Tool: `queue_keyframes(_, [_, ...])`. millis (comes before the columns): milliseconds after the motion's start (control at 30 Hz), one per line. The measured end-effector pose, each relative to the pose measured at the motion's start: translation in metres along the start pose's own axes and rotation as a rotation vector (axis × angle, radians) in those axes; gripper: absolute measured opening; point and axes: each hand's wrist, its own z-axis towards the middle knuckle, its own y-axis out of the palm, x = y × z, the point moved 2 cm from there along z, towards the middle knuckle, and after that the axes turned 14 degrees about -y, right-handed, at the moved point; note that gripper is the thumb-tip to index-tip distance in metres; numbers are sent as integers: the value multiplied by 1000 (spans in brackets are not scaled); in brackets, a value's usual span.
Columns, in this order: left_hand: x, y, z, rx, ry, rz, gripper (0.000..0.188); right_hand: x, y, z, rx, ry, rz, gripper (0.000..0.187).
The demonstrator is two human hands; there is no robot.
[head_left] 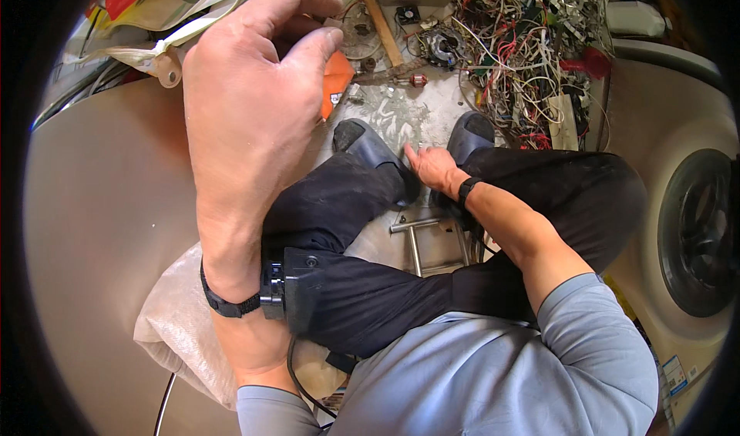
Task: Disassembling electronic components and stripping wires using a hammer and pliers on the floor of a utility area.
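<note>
1. One left hand [254, 89] is arching nearest, thumb and forefinger standing apart, nothing showing between.
2. The right hand [438, 168] is pointing down between dark slippers [370, 145]; its grip cannot be told.
3. A red-banded rotor [418, 80] is lying on the floor [395, 111] beyond, probably handling dense and rigid; its shaft [403, 81] is likely offering the best hold.
4. Tangled wires [515, 70] are lying farther right.

The head camera, left one of a side-by-side pair, looks steeply down over the shirt [478, 374] and trousers [362, 301] toward the floor [397, 112]; the left hand [250, 82] fills the foreground, very near the lens, the right hand [436, 168] lies farther off (the wide fisheye bends straight edges).
</note>
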Motion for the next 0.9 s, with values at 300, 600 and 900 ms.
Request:
queue_keyframes(300, [4, 1, -2, 27, 10, 44, 22, 8, 8, -9, 0, 122, 9, 26])
queue_keyframes(600, [-1, -5, -2, 51, -20, 17, 21, -15, -1, -3, -7, -148, -236, 40])
queue_keyframes(900, [-6, -2, 6, 115, -30, -99, 15, -3, -26, 22, 201, 96, -152, 36])
